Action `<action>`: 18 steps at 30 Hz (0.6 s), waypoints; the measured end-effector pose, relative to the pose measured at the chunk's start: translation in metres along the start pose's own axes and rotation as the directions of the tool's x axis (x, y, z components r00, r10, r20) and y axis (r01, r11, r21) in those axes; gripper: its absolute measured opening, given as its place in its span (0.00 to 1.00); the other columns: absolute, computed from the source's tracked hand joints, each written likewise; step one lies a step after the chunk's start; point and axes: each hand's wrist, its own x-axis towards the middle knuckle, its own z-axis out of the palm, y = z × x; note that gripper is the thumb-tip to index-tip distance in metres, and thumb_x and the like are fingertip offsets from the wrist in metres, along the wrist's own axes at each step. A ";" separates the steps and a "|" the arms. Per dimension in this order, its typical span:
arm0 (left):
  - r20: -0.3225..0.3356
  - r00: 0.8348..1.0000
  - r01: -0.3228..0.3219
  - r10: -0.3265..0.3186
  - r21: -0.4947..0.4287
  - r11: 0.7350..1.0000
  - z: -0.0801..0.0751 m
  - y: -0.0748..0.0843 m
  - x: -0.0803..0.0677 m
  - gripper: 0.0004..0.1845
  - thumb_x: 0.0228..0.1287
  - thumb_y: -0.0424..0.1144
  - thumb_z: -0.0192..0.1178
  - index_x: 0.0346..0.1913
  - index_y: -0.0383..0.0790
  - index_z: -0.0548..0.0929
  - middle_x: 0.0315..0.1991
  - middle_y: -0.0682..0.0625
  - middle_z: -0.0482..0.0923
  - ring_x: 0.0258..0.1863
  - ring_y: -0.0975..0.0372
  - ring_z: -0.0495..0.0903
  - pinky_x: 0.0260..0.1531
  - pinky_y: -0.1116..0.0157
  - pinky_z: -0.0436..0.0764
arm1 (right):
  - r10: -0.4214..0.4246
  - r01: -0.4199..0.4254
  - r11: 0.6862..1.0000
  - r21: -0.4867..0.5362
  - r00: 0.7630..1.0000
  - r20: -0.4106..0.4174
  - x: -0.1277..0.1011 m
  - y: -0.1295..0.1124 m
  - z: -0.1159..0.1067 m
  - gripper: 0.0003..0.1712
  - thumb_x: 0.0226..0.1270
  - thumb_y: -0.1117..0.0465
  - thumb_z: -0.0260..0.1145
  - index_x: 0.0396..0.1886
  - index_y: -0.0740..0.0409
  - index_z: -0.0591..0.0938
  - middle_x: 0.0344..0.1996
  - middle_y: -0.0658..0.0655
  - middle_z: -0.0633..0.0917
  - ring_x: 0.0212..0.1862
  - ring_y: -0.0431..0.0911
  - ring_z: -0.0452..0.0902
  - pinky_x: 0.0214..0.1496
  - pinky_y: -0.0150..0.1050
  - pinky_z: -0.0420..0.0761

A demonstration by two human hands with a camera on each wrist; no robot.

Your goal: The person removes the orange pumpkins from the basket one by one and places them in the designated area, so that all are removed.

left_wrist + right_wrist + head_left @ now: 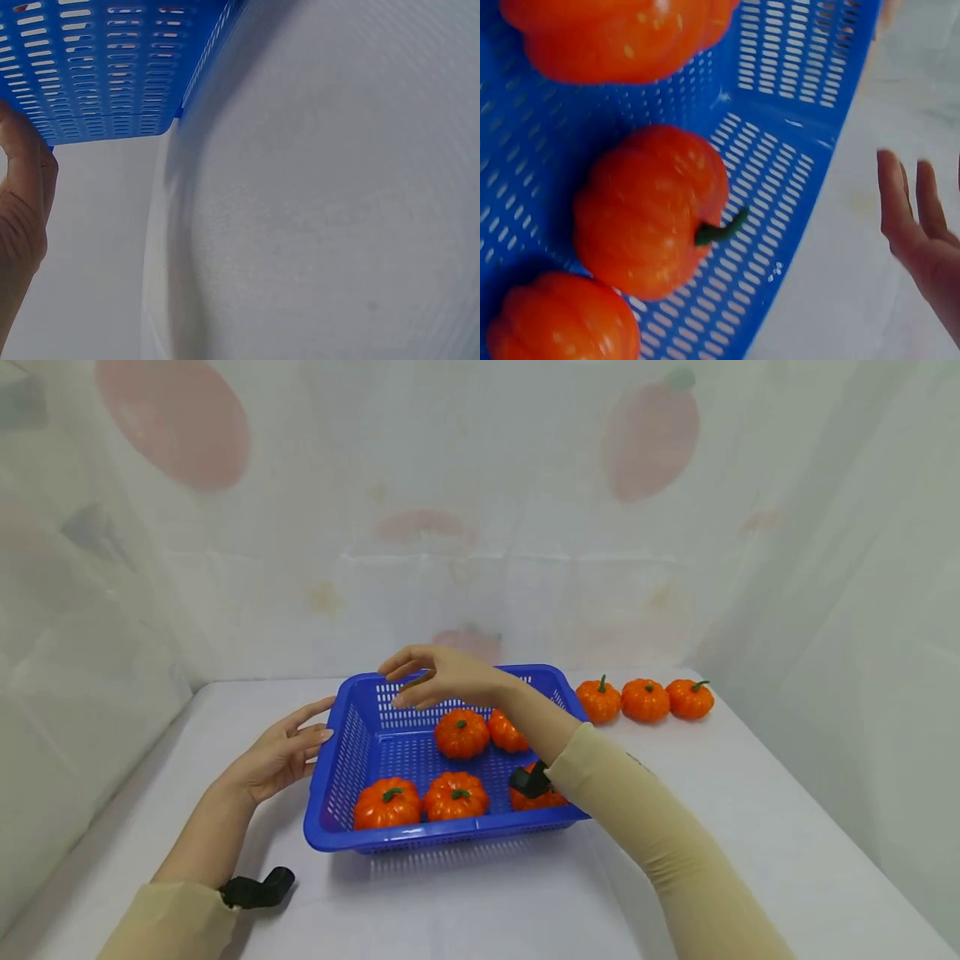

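A blue plastic basket (442,842) with slotted walls stands on the table and holds several small orange pumpkins with green stems. Two of them, a front-left pumpkin (387,803) and a front-middle pumpkin (456,796), lie along the near wall. Another pumpkin (461,733) sits farther back, and more are partly covered by my right arm. My left hand (281,752) is at the basket's left side, its fingertips against the outside of the rim. Over the back left of the basket hovers my right hand (450,677), fingers loosely bent and holding nothing.
Three more pumpkins stand in a row on the table right of the basket: a left one (598,701), a middle one (646,700) and a right one (689,698). White printed sheeting (525,527) encloses the back and sides of the white table (480,910).
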 end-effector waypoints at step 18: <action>-0.001 1.000 0.010 -0.010 0.027 1.000 -0.002 0.002 -0.004 0.38 0.77 0.37 0.48 0.80 0.46 0.40 0.49 0.60 0.83 0.45 0.66 0.88 0.45 0.64 0.87 | 0.052 -0.010 0.995 -0.101 0.902 0.428 0.026 0.025 0.039 0.34 0.61 0.62 0.71 0.67 0.58 0.72 0.69 0.61 0.73 0.71 0.59 0.69 0.60 0.35 0.82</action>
